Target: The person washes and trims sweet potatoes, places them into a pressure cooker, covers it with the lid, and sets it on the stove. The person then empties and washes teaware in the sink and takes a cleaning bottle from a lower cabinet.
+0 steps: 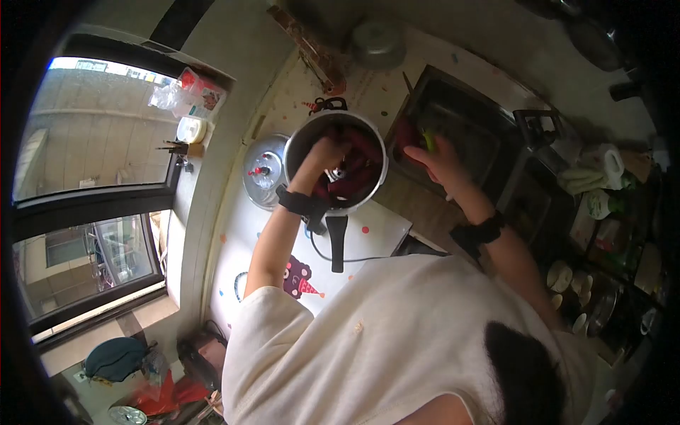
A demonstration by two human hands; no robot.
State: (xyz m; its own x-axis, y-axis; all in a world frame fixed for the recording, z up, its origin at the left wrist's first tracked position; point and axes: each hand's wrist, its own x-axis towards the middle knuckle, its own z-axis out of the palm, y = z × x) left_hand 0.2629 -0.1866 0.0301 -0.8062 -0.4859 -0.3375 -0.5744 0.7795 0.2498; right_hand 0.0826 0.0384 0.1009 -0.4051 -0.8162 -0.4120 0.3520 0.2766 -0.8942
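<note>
A metal pressure cooker pot (384,159) with a black handle stands on the counter, holding several dark red sweet potatoes (365,145). My left hand (328,154) reaches down inside it, fingers bent among the sweet potatoes; its fingertips are hidden, so I cannot tell whether it grips one. To the right of the pot, at the sink's near edge, my right hand (443,164) is closed around another dark red sweet potato (405,134). A small bright green thing (428,139) shows by its fingers, too small to name. Both wrists wear black bands.
The cooker's lid (263,171) lies left of the pot, on a patterned white counter cover (283,237). A sink (464,106) is at the right, with dishes (559,276) on a rack beyond. A cable runs below the pot. A window (106,127) fills the left side.
</note>
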